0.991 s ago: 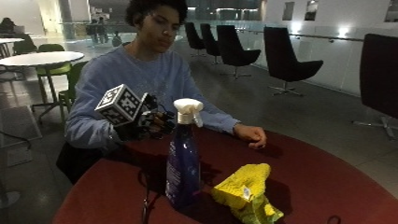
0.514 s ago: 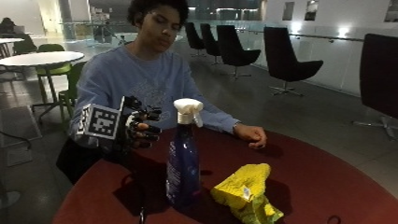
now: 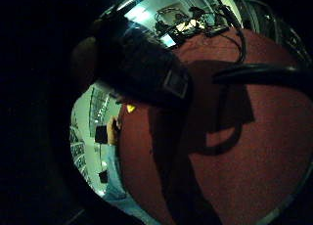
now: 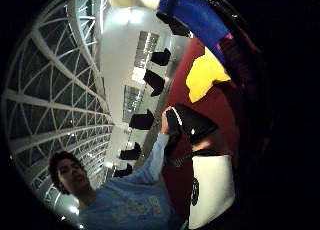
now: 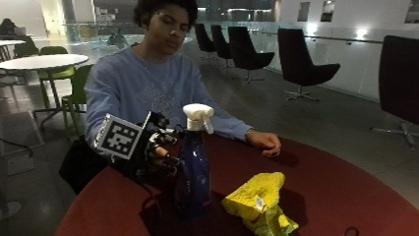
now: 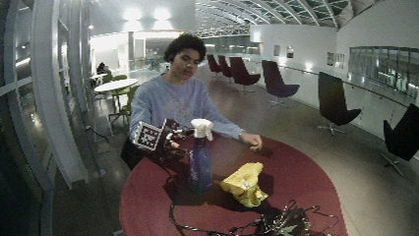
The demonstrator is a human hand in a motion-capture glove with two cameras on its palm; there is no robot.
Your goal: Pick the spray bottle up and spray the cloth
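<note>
A tall blue spray bottle point(image 5: 192, 172) with a white nozzle stands upright on the round red table point(image 5: 340, 191). Just to its right lies the crumpled yellow cloth point(image 5: 256, 201). My gloved right hand point(image 5: 156, 153) hovers close beside the bottle's left side at mid-height, fingers half curled toward it and holding nothing. The thumb side palm view has the bottle point(image 4: 192, 12) at its edge and the cloth point(image 4: 205, 75) beyond. In the wide view the bottle point(image 6: 200, 164), cloth point(image 6: 243, 183) and hand point(image 6: 167, 142) sit in the same order.
The person's bare left hand point(image 5: 265, 143) rests as a fist on the table's far side. A tangle of cables and small gear point(image 6: 275, 223) lies at the near table edge. Dark chairs point(image 5: 298, 64) stand behind on the floor.
My gloved hand dropped from nozzle height to mid-bottle height, then moved in toward the bottle's side. Bottle, cloth and bare hand have stayed put.
</note>
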